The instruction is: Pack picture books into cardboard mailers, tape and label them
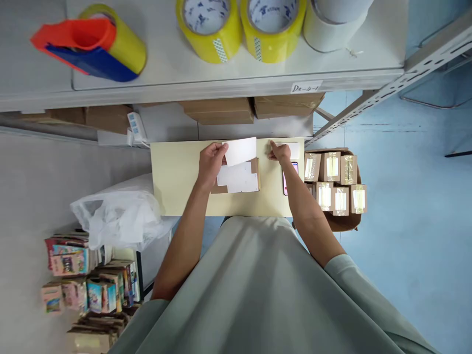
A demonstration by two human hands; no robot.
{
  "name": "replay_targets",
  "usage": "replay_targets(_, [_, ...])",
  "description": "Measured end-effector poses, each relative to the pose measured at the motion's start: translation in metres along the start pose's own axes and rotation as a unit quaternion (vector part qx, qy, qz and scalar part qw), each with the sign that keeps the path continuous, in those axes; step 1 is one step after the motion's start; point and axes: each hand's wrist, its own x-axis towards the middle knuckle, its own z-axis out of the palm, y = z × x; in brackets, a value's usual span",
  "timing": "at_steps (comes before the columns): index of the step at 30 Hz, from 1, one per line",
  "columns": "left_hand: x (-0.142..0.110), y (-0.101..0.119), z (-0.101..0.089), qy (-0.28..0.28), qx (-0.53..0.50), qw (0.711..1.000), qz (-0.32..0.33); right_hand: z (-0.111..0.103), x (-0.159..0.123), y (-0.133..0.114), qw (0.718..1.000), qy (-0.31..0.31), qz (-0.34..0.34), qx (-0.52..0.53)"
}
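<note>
My left hand (213,161) is closed on the edge of a white card (241,151), raised over the left-centre of the table. Below it, flat white card pieces (238,178) overlap on a brown cardboard piece (220,189). My right hand (280,152) rests low at the table's back right with its fingers curled in; whether anything is between them is hidden. Just right of that hand lies a white rectangular stack (294,149). A phone (285,184) with a pink screen lies partly under my right forearm.
A cream table (177,172) stands under a shelf (236,81) bearing yellow tape rolls (221,46), white rolls (324,37) and a red-and-blue tape dispenser (79,44). Right of it, a carton (341,225) holds several small boxes. At left are a plastic bag (121,211) and stacked books (99,295).
</note>
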Motion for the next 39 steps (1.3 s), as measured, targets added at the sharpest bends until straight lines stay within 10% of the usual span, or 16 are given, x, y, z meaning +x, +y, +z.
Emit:
replay_targets(10, [-0.092,-0.009,-0.029,-0.065,-0.154,0.984,-0.065,-0.017,-0.180,0.032,0.946,-0.141,-0.212,0.201])
replay_targets(15, [-0.107,-0.013,-0.043,-0.085,-0.153,0.982,-0.075,-0.020,-0.251,0.049,0.943,-0.082,-0.273,0.173])
replay_targets(27, [-0.124,-0.014,-0.119,-0.208,-0.063,0.976,-0.009,0.009,-0.316,0.029,0.935,0.020,-0.326,0.139])
replay_targets(39, [-0.128,-0.017,-0.178,-0.102,-0.113,0.985,0.077,0.041,-0.354,0.005,0.884,-0.088,-0.442,0.123])
